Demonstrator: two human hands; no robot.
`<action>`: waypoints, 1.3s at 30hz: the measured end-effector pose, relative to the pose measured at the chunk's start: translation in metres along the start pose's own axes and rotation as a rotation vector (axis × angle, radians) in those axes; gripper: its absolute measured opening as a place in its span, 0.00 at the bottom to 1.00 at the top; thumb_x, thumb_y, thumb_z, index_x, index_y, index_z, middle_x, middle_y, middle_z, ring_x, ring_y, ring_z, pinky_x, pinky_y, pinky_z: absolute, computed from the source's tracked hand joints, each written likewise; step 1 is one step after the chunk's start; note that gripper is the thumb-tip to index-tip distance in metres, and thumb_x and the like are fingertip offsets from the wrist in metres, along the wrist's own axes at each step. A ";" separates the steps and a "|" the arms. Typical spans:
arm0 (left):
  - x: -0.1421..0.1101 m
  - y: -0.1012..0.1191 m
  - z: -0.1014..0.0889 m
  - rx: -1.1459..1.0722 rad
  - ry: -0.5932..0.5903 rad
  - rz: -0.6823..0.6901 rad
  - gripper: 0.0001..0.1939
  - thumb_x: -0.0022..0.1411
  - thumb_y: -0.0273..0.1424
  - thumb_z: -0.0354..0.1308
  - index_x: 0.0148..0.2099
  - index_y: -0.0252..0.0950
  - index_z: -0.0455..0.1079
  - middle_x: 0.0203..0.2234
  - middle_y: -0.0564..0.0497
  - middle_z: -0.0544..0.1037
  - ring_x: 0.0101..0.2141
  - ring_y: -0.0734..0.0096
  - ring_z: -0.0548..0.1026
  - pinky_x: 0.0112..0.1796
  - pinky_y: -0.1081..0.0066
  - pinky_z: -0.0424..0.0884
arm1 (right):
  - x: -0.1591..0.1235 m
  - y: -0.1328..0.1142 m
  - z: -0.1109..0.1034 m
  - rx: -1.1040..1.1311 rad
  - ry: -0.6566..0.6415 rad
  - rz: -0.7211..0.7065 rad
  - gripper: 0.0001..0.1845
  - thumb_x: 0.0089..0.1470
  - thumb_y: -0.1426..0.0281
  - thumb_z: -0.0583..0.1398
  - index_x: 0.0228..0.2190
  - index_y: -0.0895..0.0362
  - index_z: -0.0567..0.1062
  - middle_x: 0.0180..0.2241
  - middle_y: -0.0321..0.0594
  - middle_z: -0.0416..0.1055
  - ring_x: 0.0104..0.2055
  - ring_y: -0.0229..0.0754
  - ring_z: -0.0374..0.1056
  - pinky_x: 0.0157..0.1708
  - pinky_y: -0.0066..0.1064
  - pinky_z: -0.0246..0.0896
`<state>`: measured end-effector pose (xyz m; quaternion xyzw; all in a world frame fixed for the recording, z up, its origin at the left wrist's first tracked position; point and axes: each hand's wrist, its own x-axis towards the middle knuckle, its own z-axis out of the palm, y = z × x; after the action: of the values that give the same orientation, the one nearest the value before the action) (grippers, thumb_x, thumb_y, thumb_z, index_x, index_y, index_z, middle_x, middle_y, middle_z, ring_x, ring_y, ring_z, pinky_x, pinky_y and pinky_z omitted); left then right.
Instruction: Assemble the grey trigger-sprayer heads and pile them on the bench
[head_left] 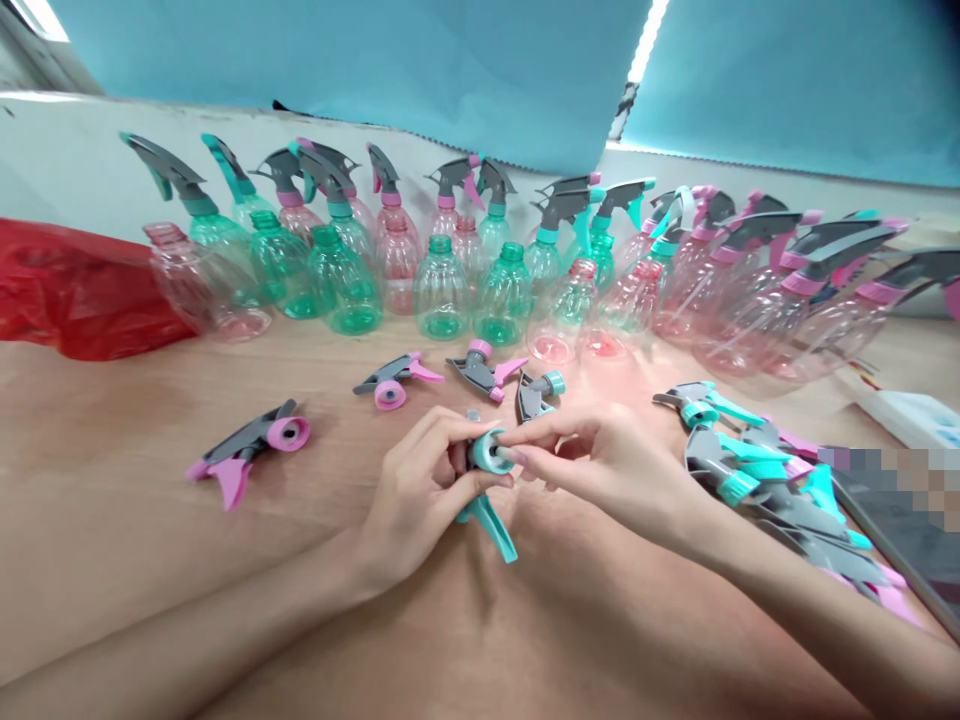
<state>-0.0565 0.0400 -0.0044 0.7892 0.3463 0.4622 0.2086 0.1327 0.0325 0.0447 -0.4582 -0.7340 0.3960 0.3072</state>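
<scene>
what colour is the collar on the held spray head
Turquoise collar; head view shows it best.

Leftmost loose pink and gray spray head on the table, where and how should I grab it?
I'd pinch its gray body from above: it lies on its side, the pink trigger jutting toward you, the round collar at the right.

One left hand (409, 495), one right hand (604, 470), one held spray head (484, 456) and four loose heads (472, 372) can be counted; the pile (750, 448)'s too jumbled to be tallied tbh. One red bag (90, 290)'s spotted, plus at least four open green bottles (442, 295), four open pink bottles (214, 285), ten topped bottles (832, 335).
</scene>
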 end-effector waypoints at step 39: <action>0.000 0.004 -0.002 0.065 -0.079 0.045 0.10 0.60 0.28 0.59 0.45 0.39 0.66 0.29 0.54 0.66 0.27 0.75 0.67 0.24 0.77 0.64 | 0.006 0.004 -0.009 -0.172 -0.114 -0.167 0.04 0.54 0.69 0.60 0.33 0.54 0.76 0.27 0.33 0.73 0.26 0.33 0.65 0.26 0.23 0.59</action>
<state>-0.0570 0.0372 -0.0014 0.8207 0.3349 0.4239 0.1861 0.1395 0.0417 0.0468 -0.3966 -0.8172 0.3302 0.2565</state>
